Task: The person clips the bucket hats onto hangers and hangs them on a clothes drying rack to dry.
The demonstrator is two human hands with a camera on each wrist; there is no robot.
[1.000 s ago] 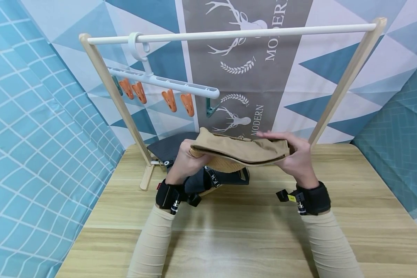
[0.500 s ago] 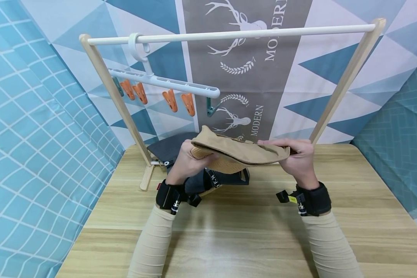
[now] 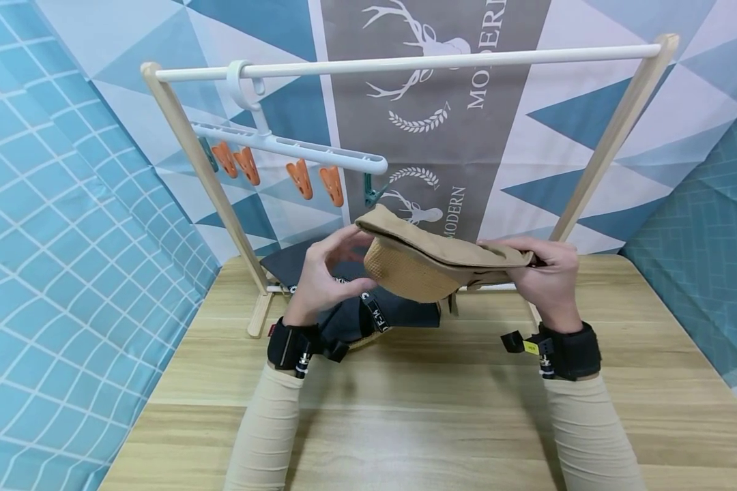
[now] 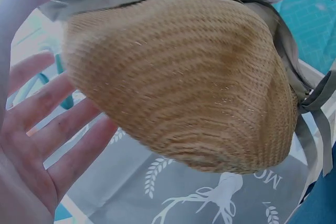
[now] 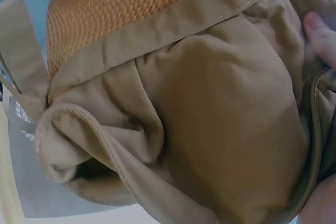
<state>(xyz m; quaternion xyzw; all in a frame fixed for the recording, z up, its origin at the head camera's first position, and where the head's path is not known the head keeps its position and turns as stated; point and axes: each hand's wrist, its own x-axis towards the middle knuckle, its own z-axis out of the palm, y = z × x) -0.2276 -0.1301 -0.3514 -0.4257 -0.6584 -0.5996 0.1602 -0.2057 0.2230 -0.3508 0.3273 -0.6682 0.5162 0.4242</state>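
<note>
A tan sun hat [image 3: 448, 256] with a woven straw crown [image 4: 178, 82] and a folded cloth brim [image 5: 226, 103] is held up over the table. My right hand [image 3: 549, 276] pinches the brim at its right end, the thumb on top of the cloth. My left hand [image 3: 328, 276] is off the brim, its fingers spread and the thumb apart beside the left side of the crown. In the left wrist view those fingers partly pass behind the straw. Cloth ties [image 5: 23, 45] hang from the hat. Below and behind lies a dark navy hat [image 3: 408, 315] with a lettered band, partly covered by my left hand.
A wooden rack with a white rod [image 3: 436, 63] spans the back of the wooden table [image 3: 405, 423]. From the rod's left part hangs a pale blue hanger [image 3: 295, 146] with orange clips [image 3: 299, 179] and green clips [image 3: 373, 191]. Patterned cloth walls stand behind and beside.
My left hand has let go of the hat's brim and spread its fingers. My right hand has carried the hat slightly to the right, and the crown shows more.
</note>
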